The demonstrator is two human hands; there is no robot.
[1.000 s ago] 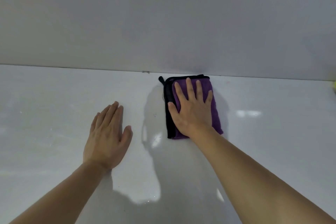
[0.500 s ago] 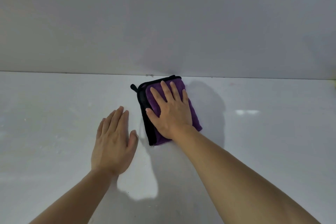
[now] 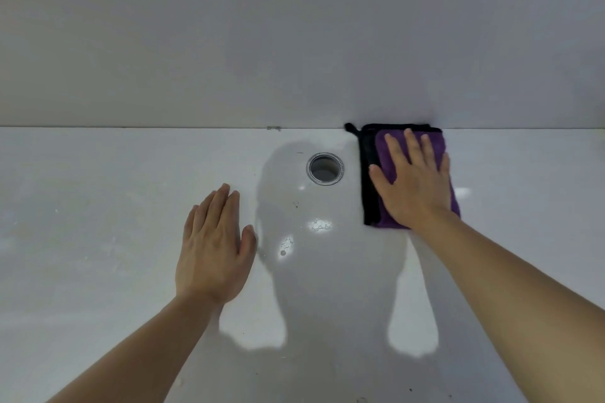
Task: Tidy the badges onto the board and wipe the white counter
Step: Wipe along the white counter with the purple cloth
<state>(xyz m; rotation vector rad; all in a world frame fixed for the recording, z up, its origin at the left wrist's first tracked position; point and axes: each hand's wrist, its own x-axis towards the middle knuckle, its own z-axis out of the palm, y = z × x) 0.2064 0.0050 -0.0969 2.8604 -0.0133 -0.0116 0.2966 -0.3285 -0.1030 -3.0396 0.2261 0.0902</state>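
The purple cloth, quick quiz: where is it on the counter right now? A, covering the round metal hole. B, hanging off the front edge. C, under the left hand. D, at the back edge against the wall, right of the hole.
D: the purple cloth lies at the wall, right of the metal-rimmed hole, pressed flat by the right hand; the left hand rests on the bare counter.
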